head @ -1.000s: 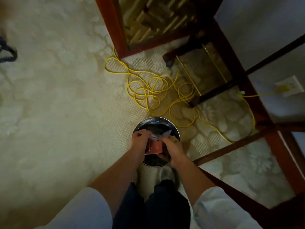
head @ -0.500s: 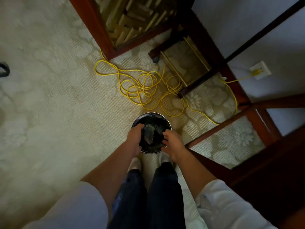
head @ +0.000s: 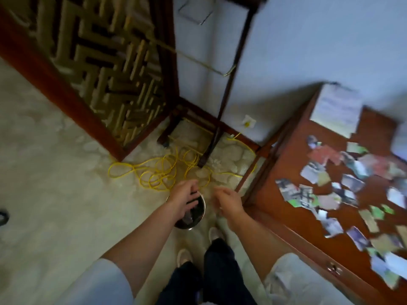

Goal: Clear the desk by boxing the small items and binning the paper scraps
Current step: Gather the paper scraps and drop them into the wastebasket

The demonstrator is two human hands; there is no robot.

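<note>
A small round metal bin (head: 199, 217) with a dark liner stands on the carpet in front of my feet, with scraps inside it. My left hand (head: 184, 200) hovers above the bin, fingers relaxed and holding nothing. Just right of the bin, my right hand (head: 229, 201) is loosely open and also holds nothing. Many torn coloured paper scraps (head: 343, 190) lie scattered over the red-brown wooden desk (head: 284, 164) at the right. The view is blurred.
A tangled yellow cable (head: 163, 172) lies on the carpet behind the bin and runs to a wall socket (head: 248, 122). A wooden lattice screen (head: 105, 62) stands at the back left. A white sheet (head: 337, 108) rests at the desk's far end.
My hands held a reddish scrap over the bin, let it go, and have now lifted away with nothing in them. The view has swung up and right, bringing the desk in.
</note>
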